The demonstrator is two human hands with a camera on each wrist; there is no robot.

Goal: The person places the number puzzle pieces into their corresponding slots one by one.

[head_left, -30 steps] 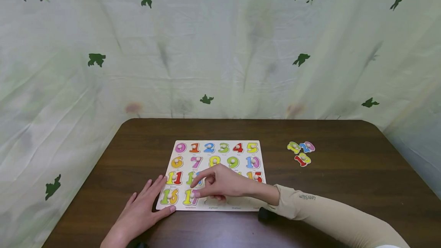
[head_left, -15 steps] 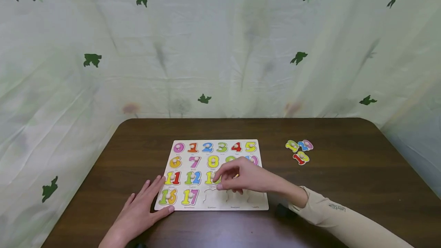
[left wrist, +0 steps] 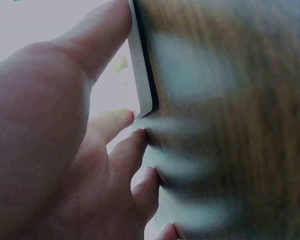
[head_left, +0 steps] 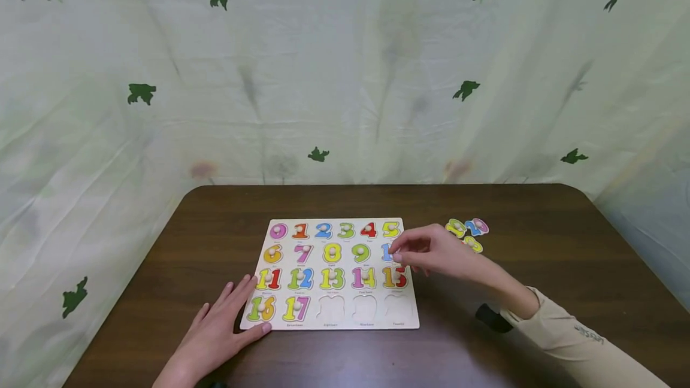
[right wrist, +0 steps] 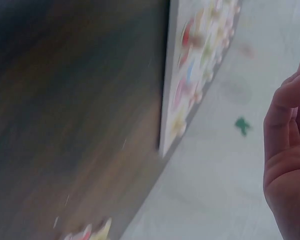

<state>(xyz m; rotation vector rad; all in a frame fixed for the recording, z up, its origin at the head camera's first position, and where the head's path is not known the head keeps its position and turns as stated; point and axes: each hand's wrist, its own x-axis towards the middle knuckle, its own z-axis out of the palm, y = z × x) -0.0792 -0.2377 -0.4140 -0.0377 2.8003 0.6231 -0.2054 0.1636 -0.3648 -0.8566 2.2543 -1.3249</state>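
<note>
A white number puzzle board [head_left: 347, 318] lies on the table, its knobbed number pieces filling the upper rows. In the bottom row the 16 piece [head_left: 262, 308] and 17 piece [head_left: 296, 309] sit in their slots, beside three bare outlines. My left hand [head_left: 215, 334] rests at the board's left edge, thumb on its lower left corner; the left wrist view shows the fingers [left wrist: 127, 150] along that edge. Above the board's right edge hovers my right hand [head_left: 444, 250], fingers loosely bent, thumb and index finger apart with nothing visible between them. It partly covers the 10 piece [head_left: 386, 252].
Right of the board, loose number pieces [head_left: 456, 228] lie grouped on the brown table [head_left: 539, 244], one partly behind my right hand. A pale curtain [head_left: 345, 76] with leaf prints hangs behind the table's far edge.
My right hand has moved right and away from the 17 piece, across the board to its right edge, uncovering the middle and lower rows. My left hand keeps its place at the board.
</note>
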